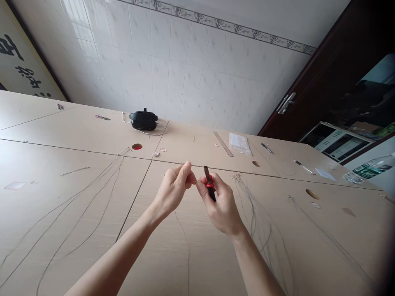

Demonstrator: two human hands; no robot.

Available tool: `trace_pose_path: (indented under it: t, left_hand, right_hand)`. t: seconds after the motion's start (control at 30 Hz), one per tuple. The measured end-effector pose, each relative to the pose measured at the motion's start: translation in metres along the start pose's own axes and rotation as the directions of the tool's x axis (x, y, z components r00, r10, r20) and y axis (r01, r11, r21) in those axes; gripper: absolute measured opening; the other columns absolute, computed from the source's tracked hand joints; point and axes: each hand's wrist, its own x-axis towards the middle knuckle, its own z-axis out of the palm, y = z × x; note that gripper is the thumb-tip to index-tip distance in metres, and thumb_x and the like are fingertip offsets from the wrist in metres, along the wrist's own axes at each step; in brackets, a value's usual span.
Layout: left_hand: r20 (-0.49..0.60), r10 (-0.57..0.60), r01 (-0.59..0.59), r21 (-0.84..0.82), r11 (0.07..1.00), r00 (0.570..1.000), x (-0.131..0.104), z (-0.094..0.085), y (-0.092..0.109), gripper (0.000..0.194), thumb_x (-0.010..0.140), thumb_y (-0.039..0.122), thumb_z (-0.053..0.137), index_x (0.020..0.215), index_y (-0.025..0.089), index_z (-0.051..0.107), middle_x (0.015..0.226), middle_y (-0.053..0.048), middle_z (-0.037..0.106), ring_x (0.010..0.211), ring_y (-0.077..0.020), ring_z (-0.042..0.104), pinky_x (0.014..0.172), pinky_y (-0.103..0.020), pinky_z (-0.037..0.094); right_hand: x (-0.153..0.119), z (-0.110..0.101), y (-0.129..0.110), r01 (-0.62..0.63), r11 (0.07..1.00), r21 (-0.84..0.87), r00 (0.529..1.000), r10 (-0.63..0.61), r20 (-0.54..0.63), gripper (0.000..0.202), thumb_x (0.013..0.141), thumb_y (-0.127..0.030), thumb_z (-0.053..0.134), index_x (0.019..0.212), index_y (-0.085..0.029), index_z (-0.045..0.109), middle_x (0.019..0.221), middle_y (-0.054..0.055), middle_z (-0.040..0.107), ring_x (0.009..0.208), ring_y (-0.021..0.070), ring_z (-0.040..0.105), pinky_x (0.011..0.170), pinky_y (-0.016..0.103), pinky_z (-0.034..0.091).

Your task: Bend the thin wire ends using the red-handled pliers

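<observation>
Near the middle of the table, my left hand (174, 185) is closed in a pinch. A thin grey cord (187, 246) hangs below it and runs down toward the near edge; its end between the fingers is too small to make out. Close on the right, my right hand (220, 201) is wrapped round a small hand tool (210, 187) with a red and black handle and a dark metal tip pointing up. The tool's exact kind is partly hidden by the fingers. The fingertips of both hands almost meet, with a tiny bit of cord seemingly between them.
Bundles of thin cords lie left (92, 187) and right (253, 205). Toward the back are a black case (144, 120) with a white cable, a metal ruler (223, 144), a plastic bag (240, 144), pens (304, 167) and a water bottle (368, 169). Round holes (312, 194) pierce the tabletop.
</observation>
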Motion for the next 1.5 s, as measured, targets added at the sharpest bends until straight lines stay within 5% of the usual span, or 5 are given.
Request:
trace_pose_path:
  t: [0.17,0.43,0.77,0.97,1.5]
  left_hand:
    - [0.042,0.001,0.000,-0.043,0.999,0.999,0.000,-0.002,-0.004,0.045,0.093,0.050,0.048,0.060,0.019,0.048,0.053,0.007,0.021,0.048,-0.0085,0.016,0.047,-0.025,0.014]
    - [0.022,-0.031,0.033,-0.098,0.995,0.999,-0.001,-0.002,-0.002,0.021,0.079,0.022,0.047,0.059,0.018,0.047,0.052,0.008,0.023,0.050,-0.0074,0.017,0.047,-0.023,0.015]
    - [0.047,-0.023,0.024,-0.039,0.999,0.999,-0.003,-0.004,-0.002,0.016,0.078,0.022,0.050,0.062,0.018,0.049,0.053,0.008,0.028,0.050,-0.0068,0.021,0.047,-0.023,0.017]
    - [0.101,0.099,-0.108,0.090,0.990,0.990,-0.002,-0.008,-0.007,0.017,0.084,0.025,0.057,0.069,0.017,0.053,0.060,0.006,0.043,0.052,-0.0068,0.028,0.047,-0.023,0.022]
    - [0.135,0.114,-0.126,0.088,0.988,0.984,-0.002,-0.012,-0.010,0.023,0.089,0.031,0.055,0.071,0.018,0.053,0.057,0.007,0.033,0.052,-0.0080,0.024,0.046,-0.025,0.020]
  right_hand:
    - [-0.001,0.000,-0.001,0.003,1.000,0.024,1.000,-0.004,0.011,0.017,0.097,-0.031,0.051,0.082,-0.022,0.047,0.075,-0.001,0.050,0.068,0.0140,0.046,0.066,0.027,0.041]
    - [-0.002,0.000,0.001,0.034,0.999,-0.001,0.999,-0.034,-0.017,0.017,0.097,-0.032,0.050,0.083,-0.022,0.048,0.075,-0.001,0.050,0.069,0.0147,0.047,0.066,0.028,0.041]
    - [0.001,0.001,0.002,0.050,0.999,0.009,0.998,-0.049,-0.045,0.016,0.096,-0.029,0.052,0.082,-0.022,0.048,0.072,-0.003,0.049,0.065,0.0129,0.045,0.063,0.026,0.039]
    - [0.002,-0.001,-0.004,0.000,0.993,0.122,0.999,0.004,-0.032,0.021,0.096,-0.029,0.052,0.078,-0.022,0.046,0.065,-0.006,0.043,0.056,0.0102,0.038,0.054,0.023,0.033]
    - [0.001,-0.003,-0.004,-0.048,0.980,0.191,0.999,0.049,-0.004,0.020,0.096,-0.031,0.054,0.079,-0.022,0.047,0.064,-0.006,0.040,0.055,0.0097,0.035,0.052,0.024,0.032]
